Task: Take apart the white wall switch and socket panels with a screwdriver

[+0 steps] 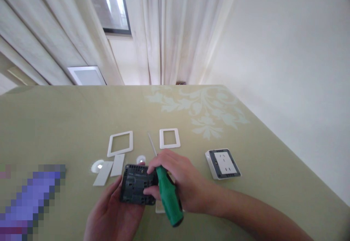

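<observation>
Our left hand (112, 208) cradles the black module (135, 188) above the table (68, 124); our right hand (188, 182) grasps the green screwdriver (169, 197), its fingers (151, 191) touching the module's edge. We should support the module firmly.

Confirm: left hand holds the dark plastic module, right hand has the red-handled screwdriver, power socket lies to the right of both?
Colour is wrong: the head view shows a green-handled screwdriver in the right hand. The rest stands: left hand holds the dark plastic module, power socket lies to the right of both.
</observation>
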Motion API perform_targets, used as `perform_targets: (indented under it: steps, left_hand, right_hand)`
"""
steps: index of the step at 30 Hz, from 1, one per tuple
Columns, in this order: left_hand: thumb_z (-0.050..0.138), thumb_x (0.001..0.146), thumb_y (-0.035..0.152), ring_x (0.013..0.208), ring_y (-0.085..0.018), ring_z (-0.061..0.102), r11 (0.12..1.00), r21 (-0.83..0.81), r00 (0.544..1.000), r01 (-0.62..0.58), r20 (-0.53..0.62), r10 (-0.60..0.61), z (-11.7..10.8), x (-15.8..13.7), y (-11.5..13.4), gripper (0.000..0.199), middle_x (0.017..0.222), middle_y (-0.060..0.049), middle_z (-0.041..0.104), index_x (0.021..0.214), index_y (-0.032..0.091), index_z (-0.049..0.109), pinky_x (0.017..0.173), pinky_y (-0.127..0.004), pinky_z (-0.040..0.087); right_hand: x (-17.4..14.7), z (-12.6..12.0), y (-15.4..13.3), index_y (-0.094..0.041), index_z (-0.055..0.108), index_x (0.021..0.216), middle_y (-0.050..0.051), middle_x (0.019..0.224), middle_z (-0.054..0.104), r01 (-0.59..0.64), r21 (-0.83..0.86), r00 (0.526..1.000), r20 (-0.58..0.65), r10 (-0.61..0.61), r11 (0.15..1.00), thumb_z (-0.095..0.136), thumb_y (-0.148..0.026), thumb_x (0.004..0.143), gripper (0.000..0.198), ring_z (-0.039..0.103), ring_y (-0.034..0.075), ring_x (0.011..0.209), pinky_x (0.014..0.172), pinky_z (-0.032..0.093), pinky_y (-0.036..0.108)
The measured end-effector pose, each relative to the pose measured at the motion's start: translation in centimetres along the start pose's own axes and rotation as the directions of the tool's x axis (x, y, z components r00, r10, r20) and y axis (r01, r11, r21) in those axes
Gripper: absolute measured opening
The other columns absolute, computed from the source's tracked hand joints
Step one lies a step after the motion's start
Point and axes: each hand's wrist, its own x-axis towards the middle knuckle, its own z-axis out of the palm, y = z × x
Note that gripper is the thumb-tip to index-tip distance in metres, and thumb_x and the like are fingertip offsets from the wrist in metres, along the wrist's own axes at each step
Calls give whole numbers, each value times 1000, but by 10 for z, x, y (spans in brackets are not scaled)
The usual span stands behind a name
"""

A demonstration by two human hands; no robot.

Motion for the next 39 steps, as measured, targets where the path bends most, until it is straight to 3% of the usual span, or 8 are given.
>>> perform_targets:
  steps: [4, 7, 16, 20, 26, 31, 36, 39]
  left_hand:
    - [52, 99, 22, 91, -30, 82, 1000, 9, 1000, -21, -16, 21, -4, -1, -2, 51, 115, -18, 85, 145, 15, 73, 80, -43, 70]
    - [56, 99, 24, 102, -33, 81, 1000, 20, 997, -18, 71, 17, -12, 3, -4, 50, 123, -19, 84, 145, 15, 74, 93, -49, 69]
    - [63, 100, 25, 116, -37, 81, 995, 86, 963, 46, 260, -67, -39, 12, 0, 41, 122, -17, 86, 138, 19, 79, 105, -52, 64]
    - [61, 99, 28, 114, -38, 81, 995, 79, 971, 63, 227, -80, -35, 10, -1, 43, 119, -18, 86, 137, 18, 80, 107, -56, 63]
    - [63, 94, 31, 129, -44, 74, 996, 67, 977, 52, 201, -65, -25, 4, -4, 39, 121, -17, 85, 125, 19, 85, 114, -61, 58]
    - [60, 95, 30, 123, -40, 76, 997, 75, 991, 21, 129, -31, -22, 3, -6, 37, 122, -17, 85, 116, 17, 87, 109, -54, 62]
    - [58, 97, 31, 128, -40, 73, 997, 80, 991, 7, 134, -18, -17, 0, -9, 38, 120, -16, 85, 116, 17, 88, 109, -53, 61]
    - [56, 99, 35, 125, -40, 74, 996, 87, 993, 10, 120, -20, -14, -3, -7, 40, 123, -18, 84, 112, 15, 88, 100, -48, 65]
  right_hand:
    - [-2, -2, 0, -26, 66, 113, 2, 106, 75, 12, 14, 1000, -16, -12, 1000, 90, -29, 92, 32, 68, 17, 93, 87, 53, 27]
    - [-3, -6, -2, -25, 67, 114, 2, 106, 75, 2, 24, 1000, -14, -2, 1000, 91, -28, 90, 34, 68, 17, 93, 87, 53, 27]
    - [-5, -15, -7, -25, 69, 114, 0, 103, 74, -42, 93, 999, 19, 40, 995, 93, -29, 86, 37, 68, 15, 87, 86, 53, 26]
    - [-6, -16, -8, -26, 68, 114, 0, 105, 74, -57, 80, 998, 44, 54, 995, 92, -29, 88, 36, 68, 16, 89, 87, 53, 28]
    - [-7, -19, -13, -26, 63, 119, 3, 115, 71, -75, 105, 994, 82, 66, 992, 83, -21, 91, 35, 66, 18, 98, 90, 53, 30]
    - [-7, -20, -14, -26, 61, 124, 4, 122, 70, -79, 144, 990, 124, 61, 986, 80, -17, 92, 38, 67, 18, 104, 94, 53, 31]
    - [-7, -20, -14, -26, 58, 125, 3, 124, 70, -137, 169, 982, 151, 112, 976, 81, -15, 92, 42, 67, 17, 104, 94, 53, 30]
    - [-8, -21, -14, -26, 58, 125, 3, 121, 69, -138, 169, 981, 159, 111, 976, 80, -15, 93, 41, 65, 17, 100, 91, 52, 29]
